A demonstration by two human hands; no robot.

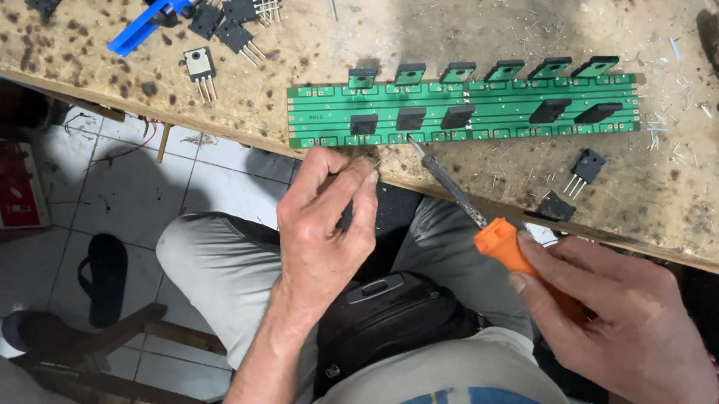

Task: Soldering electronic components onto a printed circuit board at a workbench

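The right hand (626, 326) is gripping an orange-handled soldering iron (501, 237) at the long green circuit board (464, 110), while the left hand (327, 222) is pinching its fingertips together beside it.

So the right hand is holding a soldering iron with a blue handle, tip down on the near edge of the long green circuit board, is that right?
Not quite: the handle is orange, not blue. The head view shows the right hand gripping the orange-handled soldering iron, its tip at the near edge of the long green circuit board. The only blue tool lies at the far left of the workbench, untouched.
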